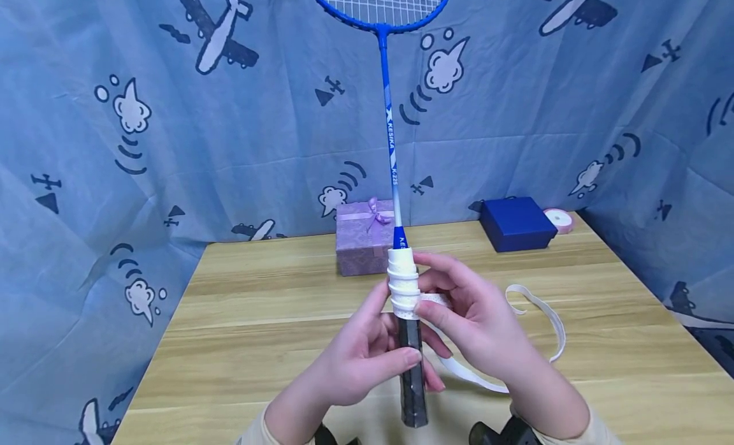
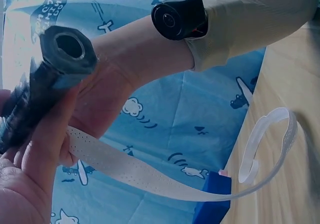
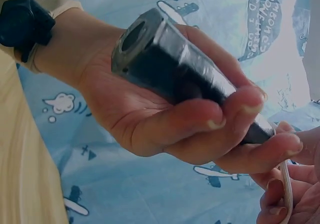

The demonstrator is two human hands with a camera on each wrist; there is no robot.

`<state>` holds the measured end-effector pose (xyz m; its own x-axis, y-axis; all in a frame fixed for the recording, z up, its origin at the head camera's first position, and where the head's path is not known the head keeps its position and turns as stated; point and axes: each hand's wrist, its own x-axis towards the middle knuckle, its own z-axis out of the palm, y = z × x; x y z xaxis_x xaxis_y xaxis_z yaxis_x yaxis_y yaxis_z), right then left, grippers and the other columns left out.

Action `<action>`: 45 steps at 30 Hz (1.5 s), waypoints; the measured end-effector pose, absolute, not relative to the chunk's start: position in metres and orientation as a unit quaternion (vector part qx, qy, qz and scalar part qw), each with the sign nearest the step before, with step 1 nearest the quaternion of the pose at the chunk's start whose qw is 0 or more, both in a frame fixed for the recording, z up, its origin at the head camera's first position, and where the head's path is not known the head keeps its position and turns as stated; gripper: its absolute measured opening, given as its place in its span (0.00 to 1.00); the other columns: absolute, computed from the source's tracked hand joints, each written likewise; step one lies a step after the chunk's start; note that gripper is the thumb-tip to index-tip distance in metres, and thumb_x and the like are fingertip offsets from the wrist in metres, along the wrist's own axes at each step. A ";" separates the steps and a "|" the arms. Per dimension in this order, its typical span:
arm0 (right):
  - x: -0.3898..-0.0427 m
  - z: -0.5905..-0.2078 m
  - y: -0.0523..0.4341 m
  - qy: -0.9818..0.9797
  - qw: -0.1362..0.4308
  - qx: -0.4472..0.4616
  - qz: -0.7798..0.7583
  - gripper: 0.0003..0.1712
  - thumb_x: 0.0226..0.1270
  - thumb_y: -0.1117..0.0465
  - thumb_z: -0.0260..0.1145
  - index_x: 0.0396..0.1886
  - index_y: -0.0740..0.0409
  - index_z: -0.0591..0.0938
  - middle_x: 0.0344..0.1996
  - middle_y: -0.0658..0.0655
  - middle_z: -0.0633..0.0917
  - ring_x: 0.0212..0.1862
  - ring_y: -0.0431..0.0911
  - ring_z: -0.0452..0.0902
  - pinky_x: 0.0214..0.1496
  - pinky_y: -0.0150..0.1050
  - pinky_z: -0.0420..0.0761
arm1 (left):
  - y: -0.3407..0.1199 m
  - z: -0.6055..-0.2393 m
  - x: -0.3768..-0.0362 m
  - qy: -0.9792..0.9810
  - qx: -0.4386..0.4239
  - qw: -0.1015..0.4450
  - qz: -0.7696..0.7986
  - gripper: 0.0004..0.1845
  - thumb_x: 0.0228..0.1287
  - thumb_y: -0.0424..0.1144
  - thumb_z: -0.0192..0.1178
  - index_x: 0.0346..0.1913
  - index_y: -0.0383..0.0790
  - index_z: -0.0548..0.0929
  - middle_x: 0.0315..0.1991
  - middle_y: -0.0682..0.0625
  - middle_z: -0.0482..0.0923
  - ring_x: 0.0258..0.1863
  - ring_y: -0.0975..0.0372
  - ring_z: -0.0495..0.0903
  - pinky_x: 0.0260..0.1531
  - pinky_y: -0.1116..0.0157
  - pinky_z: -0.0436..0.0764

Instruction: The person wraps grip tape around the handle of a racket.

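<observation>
A blue badminton racket stands upright over the wooden table. Its dark handle carries white grip tape wound round the upper part. My left hand grips the bare dark handle below the wrap. My right hand pinches the tape against the handle at the wrap's lower edge. The loose tape tail loops away to the right over the table. The left wrist view shows the handle's hollow butt end and the tape tail. In the right wrist view, left-hand fingers curl round the handle.
A purple gift box with a bow sits behind the racket. A dark blue box and a pink ribbon roll lie at the back right. A blue curtain printed with aeroplanes surrounds the table.
</observation>
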<state>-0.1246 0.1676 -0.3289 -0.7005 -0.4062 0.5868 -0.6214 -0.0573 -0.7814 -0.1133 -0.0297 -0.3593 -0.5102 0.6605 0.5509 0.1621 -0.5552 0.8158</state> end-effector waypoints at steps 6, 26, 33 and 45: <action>-0.125 -0.331 0.168 -0.662 0.074 0.392 0.635 0.32 0.68 0.81 0.63 0.72 0.70 0.69 0.46 0.53 0.88 0.45 0.42 0.86 0.46 0.30 0.86 | -0.032 -0.363 -0.118 0.428 0.496 0.179 0.734 0.44 0.74 0.20 0.45 0.82 0.40 0.33 0.47 0.10 0.69 0.34 0.27 0.82 0.46 0.41 0.88; -0.125 -0.331 0.160 -0.713 0.136 0.323 0.608 0.35 0.63 0.76 0.71 0.70 0.63 0.72 0.36 0.60 0.84 0.35 0.42 0.79 0.33 0.31 0.78 | -0.022 -0.351 -0.095 0.763 0.231 -0.055 0.601 0.48 0.59 0.32 0.75 0.77 0.56 0.58 0.40 0.53 0.87 0.30 0.69 0.84 0.25 0.66 0.88; -0.126 -0.328 0.165 -0.734 0.121 0.325 0.584 0.39 0.61 0.81 0.69 0.72 0.61 0.73 0.40 0.57 0.86 0.39 0.41 0.83 0.38 0.30 0.83 | -0.026 -0.348 -0.095 0.685 0.233 0.052 0.688 0.46 0.65 0.29 0.69 0.79 0.54 0.56 0.51 0.41 0.86 0.32 0.65 0.88 0.32 0.59 0.91; -0.130 -0.327 0.171 -0.669 0.024 0.372 0.643 0.38 0.67 0.82 0.63 0.75 0.67 0.64 0.41 0.55 0.85 0.30 0.46 0.80 0.28 0.35 0.82 | -0.031 -0.352 -0.107 0.485 0.372 0.156 0.776 0.42 0.70 0.18 0.52 0.81 0.43 0.48 0.51 0.11 0.67 0.38 0.20 0.78 0.47 0.45 0.88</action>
